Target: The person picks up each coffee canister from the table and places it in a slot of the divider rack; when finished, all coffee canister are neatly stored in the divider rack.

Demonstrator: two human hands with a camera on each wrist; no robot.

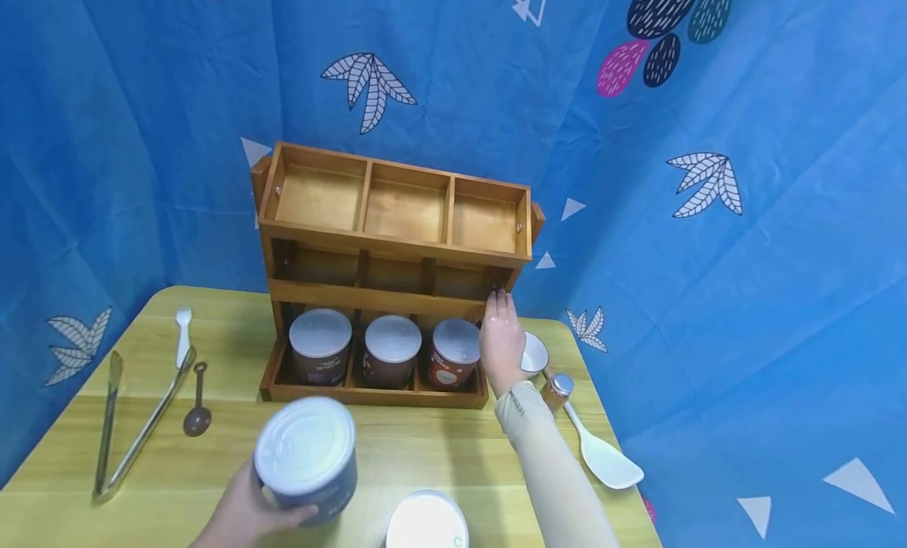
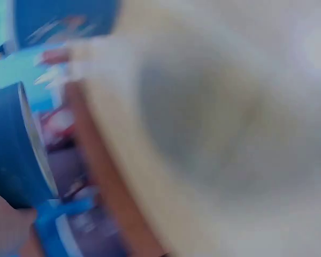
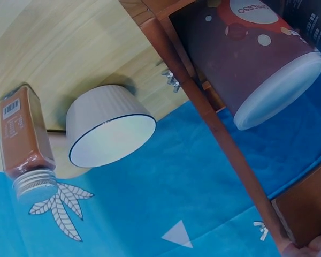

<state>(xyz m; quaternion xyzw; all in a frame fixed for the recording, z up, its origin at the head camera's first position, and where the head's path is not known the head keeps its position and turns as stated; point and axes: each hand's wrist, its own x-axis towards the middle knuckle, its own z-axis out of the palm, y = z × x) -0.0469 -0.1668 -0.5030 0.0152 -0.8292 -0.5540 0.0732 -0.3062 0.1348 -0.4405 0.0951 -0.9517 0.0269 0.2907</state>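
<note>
Table [image 1: 439,446] edge cuts white lid [image 1: 427,523]; left-wrist view blurred.

1. Left wrist view: heavily blurred; only a dark blue can [image 2: 10,144] edge is discernible.
2. White-lidded can [image 1: 427,523]: cut off by bottom edge.
3. Can labels: unreadable in the head view.

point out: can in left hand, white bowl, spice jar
can [image 1: 306,446], head view, on its white lid
left hand [image 1: 244,516], head view, on its back
white bowl [image 3: 104,126], right wrist view, on its ribbed side
spice jar [image 3: 22,142], right wrist view, on its brown body
</note>
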